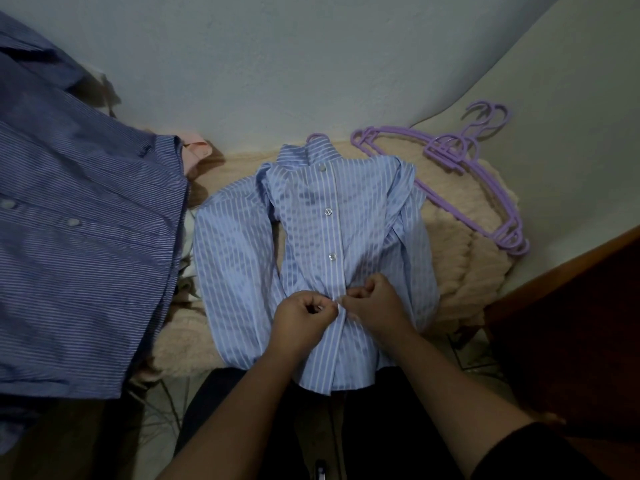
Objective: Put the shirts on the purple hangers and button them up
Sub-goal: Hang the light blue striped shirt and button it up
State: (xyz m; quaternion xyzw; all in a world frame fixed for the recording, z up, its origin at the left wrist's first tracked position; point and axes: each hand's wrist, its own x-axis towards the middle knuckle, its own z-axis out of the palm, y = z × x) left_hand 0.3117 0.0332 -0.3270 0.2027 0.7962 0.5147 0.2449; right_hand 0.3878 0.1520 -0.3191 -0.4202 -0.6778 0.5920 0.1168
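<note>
At the fingers: left hand (304, 315) and right hand (375, 301) pinch the placket of the light blue striped shirt (311, 237), fingers curled, fingertips meeting.
Just beyond the fingers: three fastened buttons (332, 256) run up to the collar.
Beyond the collar: a purple hook (316, 136).
Far right of the fingers: spare purple hangers (460, 161) on a beige blanket (460, 271).
Left of the fingers: dark blue striped shirt (79, 237).
</note>
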